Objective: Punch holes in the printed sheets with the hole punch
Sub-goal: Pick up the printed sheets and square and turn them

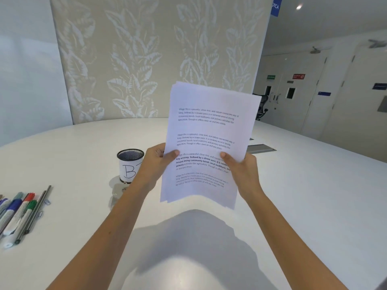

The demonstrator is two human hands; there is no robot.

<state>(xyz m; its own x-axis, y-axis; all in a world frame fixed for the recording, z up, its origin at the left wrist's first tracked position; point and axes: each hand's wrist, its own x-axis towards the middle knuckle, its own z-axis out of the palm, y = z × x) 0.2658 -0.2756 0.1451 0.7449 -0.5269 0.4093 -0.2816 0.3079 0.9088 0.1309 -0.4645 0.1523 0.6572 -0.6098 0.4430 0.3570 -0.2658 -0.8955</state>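
A stack of printed sheets point(207, 130) with several paragraphs of text stands nearly upright above the white table point(303, 195). My left hand point(156, 162) grips its left edge, thumb on the front. My right hand point(243, 170) grips the right edge the same way. The bottom edge of the stack hangs just above the tabletop and casts a shadow there. I see no hole punch in this view.
A black mesh pen cup point(129, 164) labelled "B" stands left of my left hand. Several markers and pens point(19, 214) lie at the table's left edge with paper clips. A grey cable hatch point(261, 148) sits behind the sheets. A patterned wall panel rises beyond the table.
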